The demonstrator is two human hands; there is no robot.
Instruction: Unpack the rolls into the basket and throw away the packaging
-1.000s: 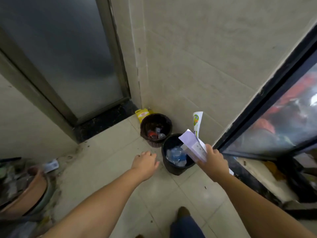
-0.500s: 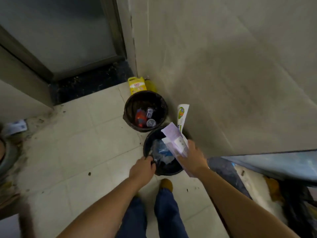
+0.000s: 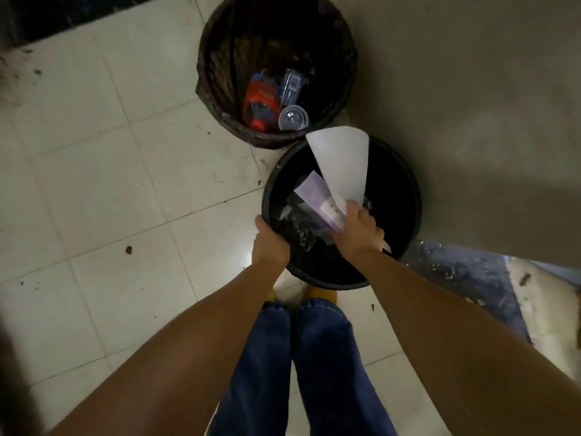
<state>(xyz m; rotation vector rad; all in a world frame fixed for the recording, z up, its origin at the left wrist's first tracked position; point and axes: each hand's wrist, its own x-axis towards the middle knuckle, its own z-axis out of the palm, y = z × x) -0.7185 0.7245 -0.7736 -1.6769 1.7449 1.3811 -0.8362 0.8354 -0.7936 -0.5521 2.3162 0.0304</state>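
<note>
The packaging [image 3: 341, 165] is a white and purple plastic wrapper, held by my right hand [image 3: 358, 229] inside the mouth of the near black bin [image 3: 405, 196]. Its white end sticks up past the bin's far rim. My left hand [image 3: 268, 243] grips the bin's left rim. Crumpled clear plastic [image 3: 295, 215] lies in the bin under the wrapper. No rolls or basket are in view.
A second bin [image 3: 213, 67] with a dark liner stands just behind, holding a red bottle [image 3: 261, 99] and a clear cup lid [image 3: 293, 118]. A grey wall [image 3: 471, 105] rises on the right. Pale floor tiles [image 3: 110, 184] spread left. My legs and yellow shoes are below.
I have stepped up and leaned over the bins. My right hand has lowered the wrapper into the near bin, and my left hand has closed on its rim.
</note>
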